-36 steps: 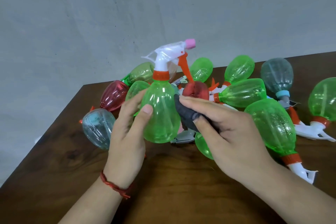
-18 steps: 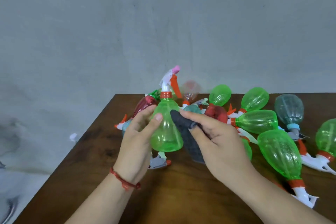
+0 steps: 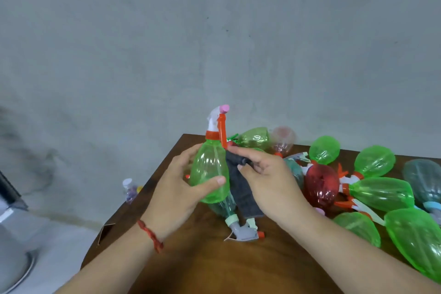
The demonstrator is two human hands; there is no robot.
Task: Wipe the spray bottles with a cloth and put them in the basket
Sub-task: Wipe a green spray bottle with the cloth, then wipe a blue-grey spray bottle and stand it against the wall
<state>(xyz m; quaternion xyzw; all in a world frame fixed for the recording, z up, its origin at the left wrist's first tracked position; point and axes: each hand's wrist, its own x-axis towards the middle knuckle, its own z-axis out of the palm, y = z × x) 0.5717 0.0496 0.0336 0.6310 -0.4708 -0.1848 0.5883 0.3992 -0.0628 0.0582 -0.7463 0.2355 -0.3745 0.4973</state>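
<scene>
Okay, my left hand [image 3: 181, 188] grips the green spray bottle [image 3: 210, 172] upright above the surface [image 3: 214, 265], thumb across the front, fingers curled round the back. Its white trigger head with the pink nozzle points up. My right hand [image 3: 269, 179] pinches a dark grey cloth [image 3: 243, 196] against the bottle's right side, and the loose end hangs down. Another bottle with a grey trigger head [image 3: 243, 233] lies on the surface just under the held one. More bottles lie heaped on their sides to the right, mostly green, with one red bottle [image 3: 322, 186] among them. Red thread bracelet [image 3: 151, 236] on my left wrist.
</scene>
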